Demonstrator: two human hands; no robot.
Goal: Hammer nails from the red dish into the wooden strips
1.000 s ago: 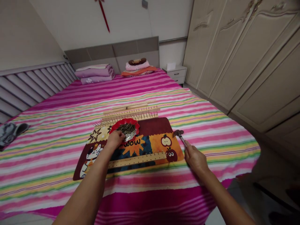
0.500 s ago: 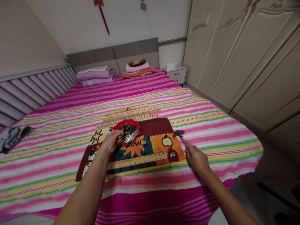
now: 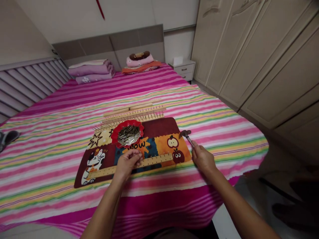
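Observation:
My left hand [image 3: 129, 162] hovers over a wooden strip with a row of holes [image 3: 156, 160], fingers pinched on something too small to make out. Just behind it sits a red dish [image 3: 114, 132] full of thin metal nails [image 3: 129, 134]. My right hand [image 3: 202, 158] is closed round the handle of a small hammer [image 3: 185, 134], whose head rests on the bedspread to the right of a cartoon mat [image 3: 161, 129]. The strip and the dish both lie on that mat.
More wooden strips studded with nails [image 3: 134, 114] lie behind the mat on the striped bedspread [image 3: 62, 132]. Folded blankets [image 3: 91, 70] and pillows [image 3: 141, 61] are at the headboard. A nightstand [image 3: 183, 69] and wardrobe doors [image 3: 249, 56] stand to the right. The bed's near edge is just below my arms.
My left hand has left the red dish and come back toward me to the holed strip, fingers pinched. My right hand has stayed on the hammer. The camera has tilted down a little.

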